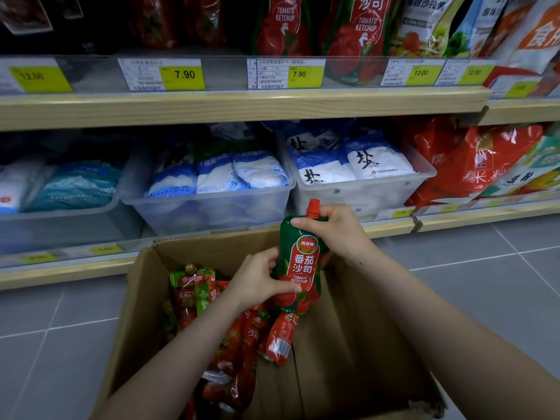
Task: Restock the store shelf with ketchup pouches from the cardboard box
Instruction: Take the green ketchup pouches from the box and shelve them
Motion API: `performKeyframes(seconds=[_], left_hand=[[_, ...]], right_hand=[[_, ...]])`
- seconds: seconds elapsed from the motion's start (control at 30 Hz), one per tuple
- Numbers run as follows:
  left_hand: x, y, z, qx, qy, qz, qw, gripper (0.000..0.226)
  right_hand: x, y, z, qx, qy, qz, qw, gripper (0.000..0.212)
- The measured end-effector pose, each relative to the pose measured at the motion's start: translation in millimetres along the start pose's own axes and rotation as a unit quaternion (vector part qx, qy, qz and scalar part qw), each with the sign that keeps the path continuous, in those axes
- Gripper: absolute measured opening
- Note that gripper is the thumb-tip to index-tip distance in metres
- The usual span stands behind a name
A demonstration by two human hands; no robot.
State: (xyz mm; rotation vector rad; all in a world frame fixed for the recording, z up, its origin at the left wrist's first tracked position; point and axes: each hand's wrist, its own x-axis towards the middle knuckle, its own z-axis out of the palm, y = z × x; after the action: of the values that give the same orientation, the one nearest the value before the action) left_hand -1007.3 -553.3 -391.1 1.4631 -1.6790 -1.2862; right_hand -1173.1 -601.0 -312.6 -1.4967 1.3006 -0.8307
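Holding one ketchup pouch point(303, 268) upright above the open cardboard box point(357, 328): right hand point(333, 231) pinches its top by the red cap, left hand point(257, 280) clamps the lower body. More pouches point(230, 338) fill the box's left half; right half bare. Upper shelf point(242, 104) edge well above.

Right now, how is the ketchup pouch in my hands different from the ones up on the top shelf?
The held pouch is upright above the cardboard box, gripped by the left hand and right hand; the shelf pouches stand behind a price rail. The held one shows its red cap; theirs are cropped out. Both read TOMATO KETCHUP.
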Motion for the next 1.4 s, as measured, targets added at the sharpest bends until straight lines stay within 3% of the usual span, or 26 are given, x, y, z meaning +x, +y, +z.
performKeyframes(seconds=[0.1,0.33,0.6,0.67,0.8,0.87,1.13,1.4], left_hand=[[-0.1,-0.9,-4.9,-0.005,-0.017,-0.001,1.000,0.070],[-5.3,-9.6,-9.9,-0.015,0.021,-0.008,1.000,0.060],[-2.2,-3.3,-6.6,-0.017,0.020,-0.002,1.000,0.054],[-2.5,-3.2,-6.9,-0.017,0.024,0.000,1.000,0.053],[-2.2,0.9,-7.7,-0.031,0.043,0.012,0.999,0.050],[0.5,10.5,-11.1,-0.028,0.052,0.026,0.998,0.049],[28.5,121.1,-68.1,-0.005,0.094,0.119,0.988,0.055],[49.0,257.6,-145.6,0.050,0.185,0.258,0.947,0.052]], right_hand=[[2.1,1.0,-0.1,0.008,0.003,0.012,1.000,0.024],[-7.8,21.5,0.2,0.099,-0.061,0.024,0.993,0.010],[-11.6,12.0,-2.6,0.071,-0.012,0.000,0.997,0.011],[-15.4,17.1,-4.8,0.097,-0.028,0.009,0.995,0.006],[-27.6,31.1,-3.1,0.092,-0.099,0.056,0.989,0.015],[-28.1,27.1,-4.0,0.101,-0.087,0.057,0.989,0.014],[-3.3,-79.9,-48.3,0.103,-0.033,-0.051,0.993,0.012],[30.6,-216.7,-97.9,0.103,-0.008,-0.197,0.975,0.009]])
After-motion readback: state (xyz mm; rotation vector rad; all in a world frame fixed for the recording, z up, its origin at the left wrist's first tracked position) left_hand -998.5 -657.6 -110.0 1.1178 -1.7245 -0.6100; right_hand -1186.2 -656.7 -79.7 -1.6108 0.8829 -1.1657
